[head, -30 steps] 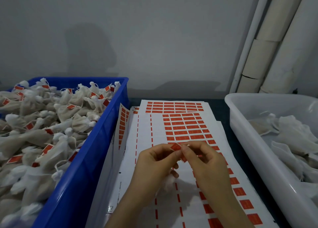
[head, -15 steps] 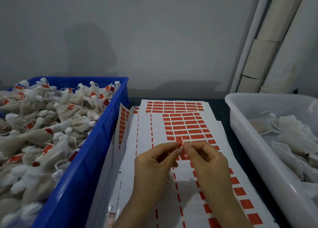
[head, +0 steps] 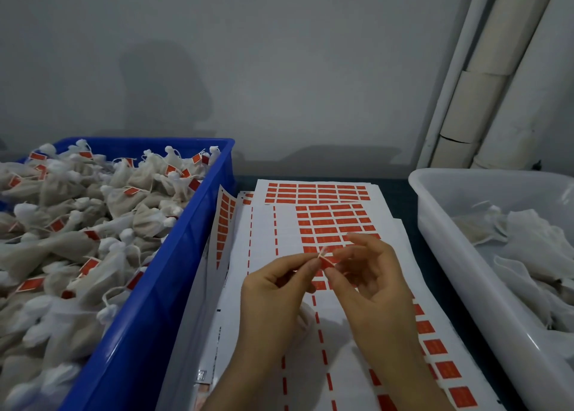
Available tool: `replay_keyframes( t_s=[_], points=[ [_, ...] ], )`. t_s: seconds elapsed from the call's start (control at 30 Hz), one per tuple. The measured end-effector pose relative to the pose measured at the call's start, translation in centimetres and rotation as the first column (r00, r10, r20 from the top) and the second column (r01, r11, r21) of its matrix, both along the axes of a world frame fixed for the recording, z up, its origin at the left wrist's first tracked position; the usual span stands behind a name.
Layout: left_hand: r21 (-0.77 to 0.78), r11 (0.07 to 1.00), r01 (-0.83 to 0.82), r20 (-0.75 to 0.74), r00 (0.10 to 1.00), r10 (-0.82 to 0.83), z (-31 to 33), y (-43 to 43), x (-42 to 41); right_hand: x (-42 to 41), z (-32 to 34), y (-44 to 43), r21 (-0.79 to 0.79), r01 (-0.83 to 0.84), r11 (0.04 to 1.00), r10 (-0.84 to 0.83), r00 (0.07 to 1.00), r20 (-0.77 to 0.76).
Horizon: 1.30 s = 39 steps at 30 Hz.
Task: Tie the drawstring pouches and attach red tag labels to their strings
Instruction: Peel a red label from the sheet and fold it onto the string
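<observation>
Above the stack of label sheets [head: 264, 239], near its middle, both hands meet. The left hand [head: 273, 289] pinches a thin white drawstring [head: 323, 250] between thumb and forefinger. The right hand [head: 372, 286] pinches a red tag label [head: 326, 263] on that string with its thumb and forefinger, and its other fingers [head: 366, 239] are fanned loosely upward. The tag sits right between the two sets of fingertips.

A bit of a white pouch [head: 306, 316] shows below the left hand, just over the sheets. How it is held is hidden.

The sheets lie on a dark surface [head: 400, 193] and carry rows of red labels. A blue crate [head: 149, 302] heaped with tied, tagged pouches [head: 93, 239] is pressed against the sheets' left edge. To the sheets' right stands a white tub [head: 450, 255] holding loose flat pouches [head: 528, 239].
</observation>
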<state>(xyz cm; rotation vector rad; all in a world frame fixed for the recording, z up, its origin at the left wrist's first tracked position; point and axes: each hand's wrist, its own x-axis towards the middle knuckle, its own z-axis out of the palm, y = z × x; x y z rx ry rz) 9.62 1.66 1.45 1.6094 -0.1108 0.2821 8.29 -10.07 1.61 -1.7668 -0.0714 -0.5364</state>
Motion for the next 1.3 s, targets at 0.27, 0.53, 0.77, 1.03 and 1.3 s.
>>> replay_keyframes(
  t_s=[0.27, 0.53, 0.77, 1.03, 1.3],
  points=[
    [-0.21, 0.977, 0.041, -0.187, 0.979, -0.081, 0.45, 0.24, 0.14, -0.05, 0.08, -0.11, 0.114, -0.061, 0.992, 0.067, 0.997, -0.046],
    [-0.23, 0.972, 0.054, -0.221, 0.97, -0.106, 0.47, 0.22, 0.12, -0.3, 0.12, -0.05, 0.155, -0.073, 0.985, 0.08, 0.996, -0.044],
    [-0.251, 0.966, 0.059, -0.236, 0.964, -0.121, 0.58, 0.15, 0.04, -0.16, -0.27, -0.28, 0.174, -0.067, 0.983, 0.071, 0.997, -0.017],
    [-0.247, 0.968, 0.055, -0.239, 0.964, -0.116, 0.53, 0.08, 0.03, 0.19, -0.65, -0.46, 0.16, -0.043, 0.986, 0.047, 0.999, -0.024],
    [-0.273, 0.961, 0.054, -0.233, 0.965, -0.12, 0.46, 0.04, 0.0, 0.19, -0.77, -0.48, 0.149, -0.037, 0.988, 0.043, 0.998, -0.041]
  ],
)
